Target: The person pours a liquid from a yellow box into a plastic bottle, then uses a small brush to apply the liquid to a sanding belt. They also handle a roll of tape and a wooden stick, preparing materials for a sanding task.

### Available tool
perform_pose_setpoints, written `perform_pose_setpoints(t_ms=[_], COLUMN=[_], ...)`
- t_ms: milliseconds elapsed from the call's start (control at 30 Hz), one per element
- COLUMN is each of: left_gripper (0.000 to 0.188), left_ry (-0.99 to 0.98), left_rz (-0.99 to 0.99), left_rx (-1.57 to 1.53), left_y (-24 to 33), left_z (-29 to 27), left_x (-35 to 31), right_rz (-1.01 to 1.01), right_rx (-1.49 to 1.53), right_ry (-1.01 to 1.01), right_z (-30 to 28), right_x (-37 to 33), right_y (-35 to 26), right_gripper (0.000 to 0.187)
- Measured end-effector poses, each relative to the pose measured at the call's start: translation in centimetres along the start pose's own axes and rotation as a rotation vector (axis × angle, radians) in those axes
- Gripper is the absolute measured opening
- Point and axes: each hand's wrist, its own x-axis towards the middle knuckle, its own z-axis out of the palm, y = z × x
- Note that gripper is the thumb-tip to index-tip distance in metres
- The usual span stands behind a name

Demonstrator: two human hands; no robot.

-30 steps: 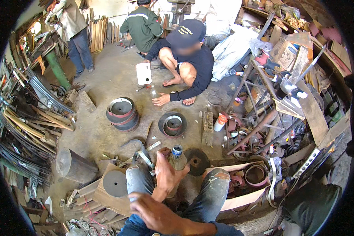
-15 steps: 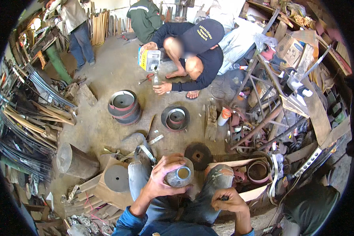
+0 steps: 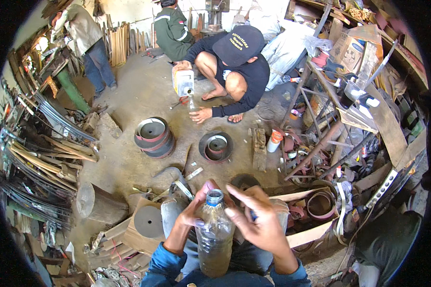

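Observation:
A clear plastic bottle (image 3: 214, 241) with a blue neck ring stands upright in front of my lap, its mouth uncapped and its lower part cloudy brown. My left hand (image 3: 190, 217) grips it around the shoulder and neck from the left. Close to the bottle's right side is my right hand (image 3: 262, 225), with index finger and thumb stretched out toward the neck. A small bluish patch shows by its curled fingers, too blurred to name. Behind the bottle, a dark abrasive disc (image 3: 244, 181) lies on the floor, partly covered by my hands.
Ahead, a crouching person (image 3: 239, 71) tips a rectangular can (image 3: 182, 82) over a small bottle (image 3: 192, 103). Rolls of abrasive belt (image 3: 154, 138) stand on the floor. A grey disc (image 3: 148, 221) lies on cardboard at left; a metal frame (image 3: 316, 148) and clutter fill the right.
The bottle has tilted from mouth-toward-me to upright and sits lower. My right hand has risen from the right knee to the bottle neck, its fingers opening out.

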Motion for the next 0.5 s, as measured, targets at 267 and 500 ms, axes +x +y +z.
perform_pose_setpoints(t_ms=[267,500], left_gripper=[0.102,0.106], left_ry=[0.123,0.394], left_rz=[-0.045,-0.57], left_rx=[-0.472,-0.009], left_y=[-3.5,-2.8], left_z=[-0.5,2.1], left_x=[-1.4,-4.5], right_rz=[-0.023,-0.066], right_rx=[0.018,0.248], right_ry=[0.194,0.137], right_z=[4.1,2.9], right_x=[-1.0,0.8], right_y=[-0.4,1.8], right_gripper=[0.03,0.017])
